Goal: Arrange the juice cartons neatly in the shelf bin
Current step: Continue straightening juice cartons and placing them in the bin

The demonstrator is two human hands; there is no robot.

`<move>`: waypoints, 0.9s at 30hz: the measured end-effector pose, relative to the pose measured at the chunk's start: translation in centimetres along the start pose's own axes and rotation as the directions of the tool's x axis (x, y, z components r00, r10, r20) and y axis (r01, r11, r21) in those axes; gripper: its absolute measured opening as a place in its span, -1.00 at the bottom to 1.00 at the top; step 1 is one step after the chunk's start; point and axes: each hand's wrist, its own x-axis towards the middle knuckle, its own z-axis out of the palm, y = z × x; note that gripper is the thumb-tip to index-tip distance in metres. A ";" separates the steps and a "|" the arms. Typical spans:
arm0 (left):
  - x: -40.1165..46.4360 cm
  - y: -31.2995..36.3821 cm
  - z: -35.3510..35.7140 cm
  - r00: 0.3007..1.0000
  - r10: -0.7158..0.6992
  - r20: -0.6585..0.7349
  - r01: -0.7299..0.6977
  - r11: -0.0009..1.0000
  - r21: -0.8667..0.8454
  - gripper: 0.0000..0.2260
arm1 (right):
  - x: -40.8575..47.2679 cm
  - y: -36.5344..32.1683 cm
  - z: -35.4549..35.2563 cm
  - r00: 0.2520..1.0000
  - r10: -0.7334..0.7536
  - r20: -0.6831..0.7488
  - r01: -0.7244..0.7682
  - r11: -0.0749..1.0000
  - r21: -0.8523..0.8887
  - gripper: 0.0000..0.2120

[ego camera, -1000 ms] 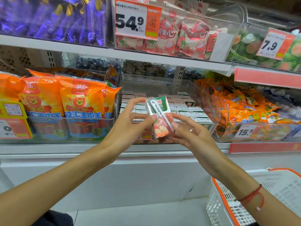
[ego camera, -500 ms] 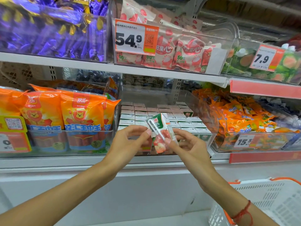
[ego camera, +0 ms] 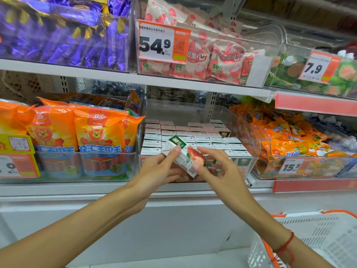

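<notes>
Most of the work is looking done: the clear shelf bin (ego camera: 249,132) is already holding tidy rows of upright juice cartons (ego camera: 195,135), and one loose carton (ego camera: 183,154) is waiting to go in — you are holding it tilted just in front of the bin's front wall, its green top pointing toward ten o'clock. Your left hand (ego camera: 160,168) is pinching its upper end between thumb and fingertips, fingers only partly curled; your right hand (ego camera: 218,169) is touching the lower end at four o'clock with loosely spread fingers, though whether it is truly gripping cannot be told. At five o'clock a white basket (ego camera: 316,242) is standing by — its contents are hidden, so how many cartons remain is unclear.
</notes>
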 end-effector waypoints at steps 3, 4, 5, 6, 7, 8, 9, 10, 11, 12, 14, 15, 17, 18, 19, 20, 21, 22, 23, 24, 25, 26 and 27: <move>0.2 -0.1 -0.2 0.984 0.177 -0.022 -0.171 0.971 0.166 -0.86 | 0.2 0.4 -0.4 0.949 0.261 0.174 -0.293 0.935 0.197 -0.45; 0.2 -0.2 -0.4 0.964 0.266 0.009 -0.259 0.930 0.261 -0.88 | 0.1 0.7 -0.5 0.946 0.244 0.214 -0.287 0.936 0.205 -0.50; 0.1 -0.4 -0.6 0.938 0.341 0.066 -0.342 0.879 0.331 -0.83 | 0.1 0.9 -0.5 0.957 0.198 0.214 -0.240 0.952 0.192 -0.58; 0.1 -0.7 -0.8 0.910 0.394 0.132 -0.414 0.829 0.377 -0.75 | 0.1 0.9 -0.6 0.971 0.148 0.185 -0.182 0.967 0.177 -0.62; 0.0 -0.9 -1.1 0.879 0.436 0.195 -0.476 0.770 0.424 -0.65 | 0.1 1.0 -0.8 0.985 0.104 0.140 -0.127 0.977 0.171 -0.61; -0.1 -1.1 -1.3 0.842 0.476 0.254 -0.538 0.702 0.467 -0.57 | 0.1 1.1 -1.0 0.993 0.066 0.097 -0.082 0.982 0.170 -0.57; -0.2 -1.2 -1.5 0.800 0.512 0.312 -0.597 0.629 0.498 -0.51 | 0.1 1.1 -1.2 0.997 0.026 0.068 -0.038 0.984 0.176 -0.54; -0.2 -1.3 -1.6 0.759 0.542 0.360 -0.646 0.559 0.520 -0.48 | 0.1 1.2 -1.4 0.998 -0.020 0.053 0.010 0.983 0.184 -0.55; -0.3 -1.3 -1.6 0.724 0.560 0.403 -0.683 0.495 0.538 -0.46 | 0.0 1.2 -1.5 0.997 -0.068 0.046 0.059 0.983 0.174 -0.58; -0.3 -1.4 -1.6 0.693 0.573 0.438 -0.710 0.435 0.554 -0.44 | 0.0 1.1 -1.7 0.993 -0.113 0.035 0.107 0.984 0.146 -0.58; -0.4 -1.4 -1.4 0.643 0.603 0.472 -0.743 0.339 0.577 -0.40 | 0.0 1.0 -1.8 0.983 -0.181 0.005 0.180 0.981 0.071 -0.51; -0.4 -1.4 -1.3 0.620 0.631 0.466 -0.750 0.302 0.589 -0.40 | 0.0 0.9 -1.9 0.980 -0.198 -0.018 0.199 0.979 0.036 -0.51; -0.4 -1.3 -1.2 0.572 0.703 0.422 -0.757 0.254 0.602 -0.44 | 0.1 0.6 -2.3 0.970 -0.229 -0.081 0.227 0.973 -0.029 -0.52; -0.4 -1.2 -1.1 0.547 0.738 0.395 -0.763 0.246 0.597 -0.47 | 0.1 0.5 -2.5 0.963 -0.246 -0.110 0.241 0.969 -0.060 -0.52; -0.4 -1.1 -1.0 0.530 0.763 0.370 -0.769 0.249 0.588 -0.49 | 0.0 0.4 -2.6 0.956 -0.264 -0.129 0.254 0.963 -0.089 -0.54; -0.4 -0.9 -0.9 0.522 0.778 0.350 -0.772 0.256 0.582 -0.48 | 0.0 0.3 -2.7 0.949 -0.282 -0.140 0.266 0.956 -0.120 -0.55; -0.4 -0.8 -0.8 0.518 0.785 0.340 -0.772 0.258 0.581 -0.47 | 0.0 0.2 -2.8 0.944 -0.298 -0.144 0.277 0.949 -0.150 -0.55; -0.3 -0.8 -0.8 0.518 0.787 0.336 -0.769 0.256 0.586 -0.46 | -0.1 0.1 -2.9 0.939 -0.314 -0.142 0.287 0.940 -0.183 -0.54; -0.3 -0.9 -0.7 0.528 0.783 0.330 -0.761 0.263 0.593 -0.48 | 0.0 0.1 -3.1 0.935 -0.328 -0.133 0.295 0.930 -0.221 -0.54; -0.3 -1.0 -0.7 0.549 0.773 0.317 -0.748 0.284 0.600 -0.53 | 0.0 0.1 -3.4 0.931 -0.344 -0.120 0.303 0.914 -0.269 -0.55; -0.3 -1.2 -0.6 0.584 0.756 0.295 -0.728 0.328 0.602 -0.59 | 0.1 0.1 -3.8 0.925 -0.366 -0.103 0.315 0.890 -0.329 -0.56; -0.2 -1.3 -0.5 0.632 0.729 0.263 -0.702 0.395 0.592 -0.63 | 0.3 0.2 -4.3 0.914 -0.398 -0.083 0.336 0.855 -0.395 -0.57; 0.0 -1.4 -0.3 0.681 0.696 0.228 -0.672 0.472 0.570 -0.64 | 0.4 0.2 -4.8 0.904 -0.423 -0.059 0.354 0.819 -0.451 -0.58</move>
